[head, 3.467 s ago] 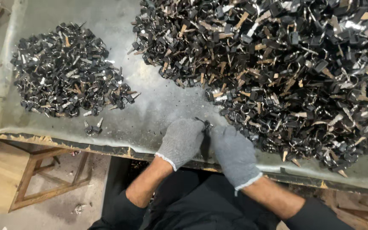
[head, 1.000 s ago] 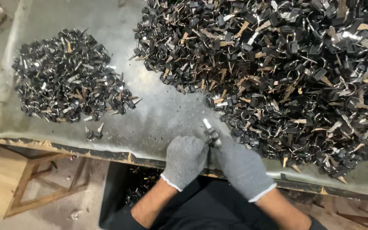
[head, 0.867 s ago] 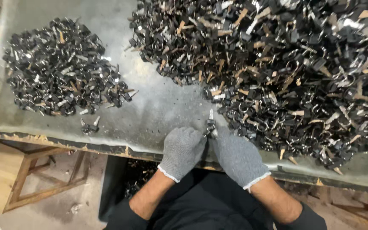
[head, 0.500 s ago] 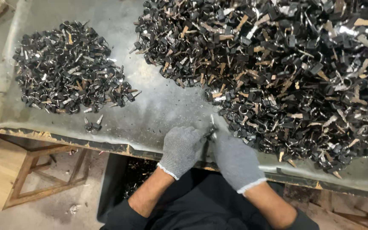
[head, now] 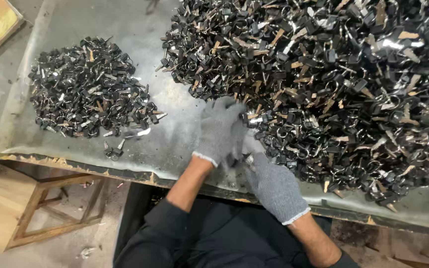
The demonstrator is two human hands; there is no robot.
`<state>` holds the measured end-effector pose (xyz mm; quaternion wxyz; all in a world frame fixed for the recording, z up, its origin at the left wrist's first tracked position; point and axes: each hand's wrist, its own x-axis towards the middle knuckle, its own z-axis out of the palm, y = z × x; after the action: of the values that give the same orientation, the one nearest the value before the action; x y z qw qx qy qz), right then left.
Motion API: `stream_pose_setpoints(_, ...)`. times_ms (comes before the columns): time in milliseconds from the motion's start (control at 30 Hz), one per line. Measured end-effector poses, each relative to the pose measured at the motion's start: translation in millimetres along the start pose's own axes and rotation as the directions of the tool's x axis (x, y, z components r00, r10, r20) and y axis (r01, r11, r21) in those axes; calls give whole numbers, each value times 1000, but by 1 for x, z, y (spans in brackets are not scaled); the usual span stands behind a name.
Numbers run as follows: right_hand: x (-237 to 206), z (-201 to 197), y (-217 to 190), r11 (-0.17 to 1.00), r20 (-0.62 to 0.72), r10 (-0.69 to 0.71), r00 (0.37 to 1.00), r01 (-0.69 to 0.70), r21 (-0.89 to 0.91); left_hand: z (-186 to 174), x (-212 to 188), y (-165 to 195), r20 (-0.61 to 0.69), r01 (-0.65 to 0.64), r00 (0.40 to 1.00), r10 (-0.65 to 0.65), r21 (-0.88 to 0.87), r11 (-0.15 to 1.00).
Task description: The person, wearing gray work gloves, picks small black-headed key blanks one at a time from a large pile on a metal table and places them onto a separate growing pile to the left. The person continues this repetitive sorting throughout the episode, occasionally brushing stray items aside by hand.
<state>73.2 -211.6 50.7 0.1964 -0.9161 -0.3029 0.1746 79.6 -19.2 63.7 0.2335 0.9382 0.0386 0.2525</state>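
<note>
The small heap of dark metal clips on the left of the metal-topped table looks like the finished share, far smaller than the big heap on the right, so most remains. The gloved left hand reaches, fingers curled, into the big heap's near edge. The gloved right hand pinches a small metal piece at the near edge.

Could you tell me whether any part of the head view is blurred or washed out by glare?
Head view: the left hand is smeared by motion blur; the right hand looks sharper; soft glare whitens the plastic sheet beside the small pile; the big pile stays crisp.
</note>
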Motion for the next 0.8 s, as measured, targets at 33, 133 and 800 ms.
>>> stream_pose_setpoints(33,0,0,1,999,-8,13,1000,-13,35,6,3,1,-17,-4,1000,5,25,1000)
stream_pose_setpoints(133,-6,-1,9,997,-68,22,997,-17,79,14,-15,6,-36,-131,990,133,69,989)
stream_pose_setpoints(800,-23,9,7,958,311,-109,944,184,-221,-18,-52,33,402,226,910,-98,-287,931)
